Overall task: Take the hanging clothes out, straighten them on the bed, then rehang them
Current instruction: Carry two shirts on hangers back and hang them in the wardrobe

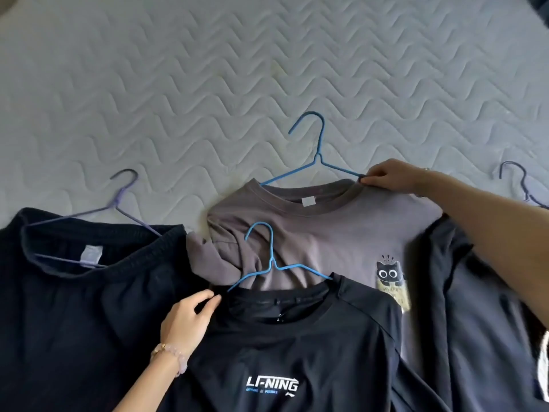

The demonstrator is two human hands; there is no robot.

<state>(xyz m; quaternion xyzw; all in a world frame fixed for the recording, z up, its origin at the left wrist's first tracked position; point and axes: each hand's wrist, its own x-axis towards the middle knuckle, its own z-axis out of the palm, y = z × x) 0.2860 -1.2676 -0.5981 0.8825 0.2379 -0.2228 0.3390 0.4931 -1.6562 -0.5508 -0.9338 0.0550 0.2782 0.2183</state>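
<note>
At the bottom centre of the frame a black T-shirt with white "LI-NING" chest lettering (282,352) lies flat, with a light blue wire hanger (271,263) sticking out of its neck opening. The left hand (187,319), with a pale pink bead bracelet (172,356) on its wrist, comes in from the lower left. Its thumb and forefinger are closed together on the shirt's left shoulder edge, just below the lower end of that hanger's left arm.

A black ribbed-neck garment (74,322) fills the lower left, on a purple wire hanger (118,200).

Above the Li-Ning shirt and partly under it lies a grey-brown T-shirt with a cat print (326,233), its left sleeve rumpled. A darker blue wire hanger (319,156) rises from its collar. The right hand (392,176) reaches in from the right edge, its fingertips pinching the hanger's right arm where it meets the collar.

A dark navy garment (475,307) lies under the right forearm, with a dark wire hanger hook (517,182) at the far right.

A white quilted mattress with a wave pattern (178,84) fills the upper frame.
</note>
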